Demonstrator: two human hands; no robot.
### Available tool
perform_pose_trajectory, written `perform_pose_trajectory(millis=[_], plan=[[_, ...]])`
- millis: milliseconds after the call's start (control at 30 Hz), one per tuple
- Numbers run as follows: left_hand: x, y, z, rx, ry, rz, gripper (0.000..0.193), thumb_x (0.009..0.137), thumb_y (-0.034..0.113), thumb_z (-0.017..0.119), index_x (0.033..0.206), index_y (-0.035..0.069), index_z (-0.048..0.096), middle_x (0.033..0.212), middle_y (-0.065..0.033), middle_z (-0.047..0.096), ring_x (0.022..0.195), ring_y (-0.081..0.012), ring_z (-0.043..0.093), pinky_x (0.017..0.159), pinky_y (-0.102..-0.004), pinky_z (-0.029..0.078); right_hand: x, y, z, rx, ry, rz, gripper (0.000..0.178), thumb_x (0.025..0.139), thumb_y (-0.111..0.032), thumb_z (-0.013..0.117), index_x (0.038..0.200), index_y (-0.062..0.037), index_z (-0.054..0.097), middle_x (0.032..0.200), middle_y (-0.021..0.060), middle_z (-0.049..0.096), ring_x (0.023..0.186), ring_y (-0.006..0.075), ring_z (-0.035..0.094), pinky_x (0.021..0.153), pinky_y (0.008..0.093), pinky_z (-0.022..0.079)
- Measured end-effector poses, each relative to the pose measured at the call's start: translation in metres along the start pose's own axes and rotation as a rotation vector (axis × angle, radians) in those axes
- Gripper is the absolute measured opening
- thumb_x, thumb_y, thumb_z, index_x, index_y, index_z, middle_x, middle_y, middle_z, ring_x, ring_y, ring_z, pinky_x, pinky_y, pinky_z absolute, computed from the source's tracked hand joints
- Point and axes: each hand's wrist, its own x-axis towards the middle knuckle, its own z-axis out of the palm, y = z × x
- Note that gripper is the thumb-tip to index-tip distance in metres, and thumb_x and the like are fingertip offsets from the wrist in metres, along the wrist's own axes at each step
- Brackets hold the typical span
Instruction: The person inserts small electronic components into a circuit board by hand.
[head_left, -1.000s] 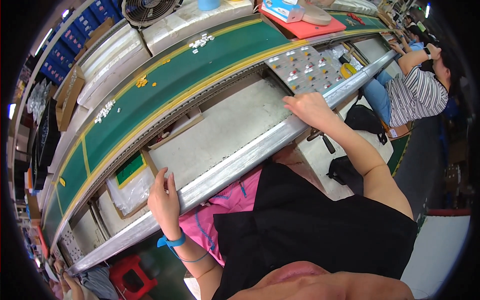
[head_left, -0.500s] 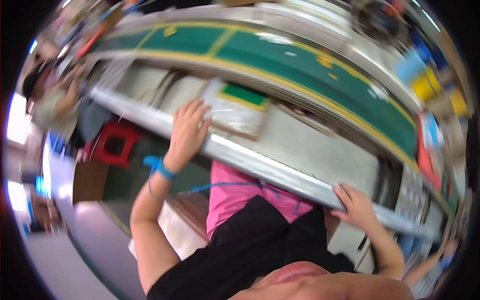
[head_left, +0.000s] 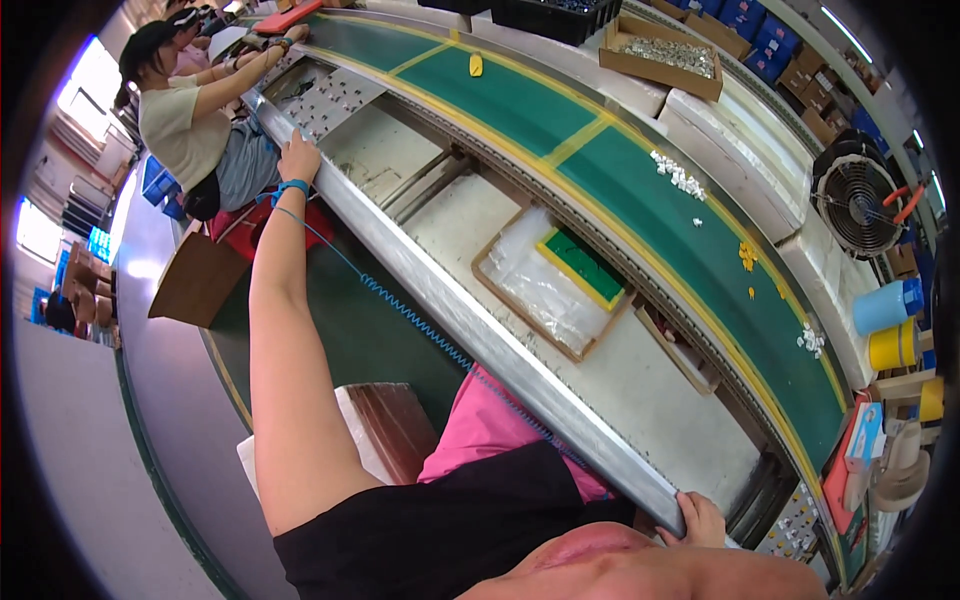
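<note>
A long silver metal rail (head_left: 440, 300) runs slantwise across the view along the near edge of the workbench. My left hand (head_left: 298, 160) reaches far to the left and grips the rail, close to a co-worker. A blue wristband (head_left: 292, 187) is on that wrist, and its coiled blue cord (head_left: 415, 318) trails along the rail to my lap. At the rail's lower right part, my right hand (head_left: 703, 520) has its fingers curled over the edge. Beyond the rail, a shallow cardboard tray (head_left: 578, 350) holds clear plastic bags (head_left: 540, 285) and a green-and-yellow board (head_left: 585, 268).
A green conveyor belt (head_left: 510, 95) with yellow tape curves behind, carrying white pieces (head_left: 678, 175) and yellow pieces (head_left: 747, 256). A co-worker (head_left: 200, 125) sits at the far left. A fan (head_left: 858, 205), blue container (head_left: 885, 308) and foam-covered box (head_left: 385, 425) stand around.
The view has turned and sharpened. My left hand has moved left along the rail, from spread fingers to a grip near the co-worker. My right hand stays on the rail's right part.
</note>
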Motion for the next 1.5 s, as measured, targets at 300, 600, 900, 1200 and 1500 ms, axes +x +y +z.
perform_pose_trajectory(millis=[300,600,900,1200,1500], plan=[[0.010,0.006,0.008,0.057,0.065,0.071,0.044,0.090,0.035,0.040,0.125,0.009,0.044,0.106,-0.0203,0.058,0.102,-0.0372,0.054,0.088,-0.0501,0.039,-0.004,0.015,0.007,0.055,-0.124,-0.020,0.049,0.075,-0.025,0.062,0.119,-0.0092,0.049,0.108,0.0173,0.054,0.093,0.0339,0.055,0.081,0.0425,0.044],[-0.049,0.041,-0.034,0.084,0.074,0.235,0.035,0.087,0.035,0.047,0.101,0.006,0.059,0.082,-0.0220,0.062,0.083,-0.0375,0.059,0.076,-0.0456,0.045,-0.001,-0.005,0.002,0.044,-0.026,0.011,0.068,0.058,-0.028,0.077,0.118,-0.0121,0.049,0.100,0.0150,0.054,0.086,0.0320,0.056,0.072,0.0414,0.045],[-0.188,0.108,-0.096,-0.127,-0.037,0.642,0.024,0.086,0.025,0.054,0.098,0.005,0.060,0.080,-0.0181,0.058,0.080,-0.0353,0.056,0.073,-0.0424,0.044,0.017,0.020,-0.012,0.359,-0.057,-0.007,0.066,0.070,-0.032,0.070,0.128,-0.0124,0.045,0.116,0.0144,0.051,0.105,0.0332,0.050,0.089,0.0399,0.043],[-0.367,0.194,-0.148,-0.531,-0.294,1.099,0.023,0.075,0.010,0.066,0.097,0.008,0.061,0.094,-0.0165,0.055,0.087,-0.0326,0.054,0.076,-0.0414,0.043,0.131,0.098,-0.037,0.167,0.404,0.065,0.039,0.086,-0.013,0.053,0.125,-0.0074,0.049,0.122,0.0138,0.049,0.113,0.0307,0.046,0.096,0.0374,0.038],[-0.378,0.352,-0.164,-0.985,-0.306,1.394,0.028,0.075,-0.001,0.060,0.103,0.002,0.057,0.103,-0.0137,0.060,0.096,-0.0320,0.056,0.081,-0.0401,0.045,0.258,0.164,-0.037,-0.139,0.513,0.045,0.034,0.088,-0.012,0.047,0.121,-0.0047,0.050,0.123,0.0127,0.049,0.114,0.0303,0.045,0.095,0.0385,0.039]])
